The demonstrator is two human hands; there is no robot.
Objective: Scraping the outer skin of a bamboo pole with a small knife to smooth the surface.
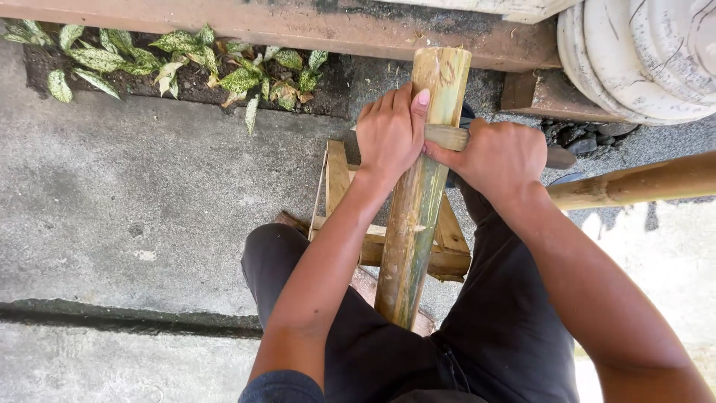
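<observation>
Two hands are busy here, and both are yours. In the view from your head, your left hand is closed around a thick bamboo pole. The pole is green and yellow. It leans up between your knees, and its far end pokes out past your fingers. Your right hand is just beside the left one, on the other side of the pole. It is shut tight on a wooden handle that lies across the pole. The two hands almost touch at the thumbs. A dark end of the tool sticks out past your right hand.

Under your hands, the pole rests on a small wooden stand. Your legs in dark trousers sit on each side of it.

Far past your left hand, spotted green leaves grow in a strip of dirt. A long wooden beam runs behind them. Past your right hand there is a big white round thing. Another bamboo pole lies out to the right of your right wrist. Grey concrete ground is all around.
</observation>
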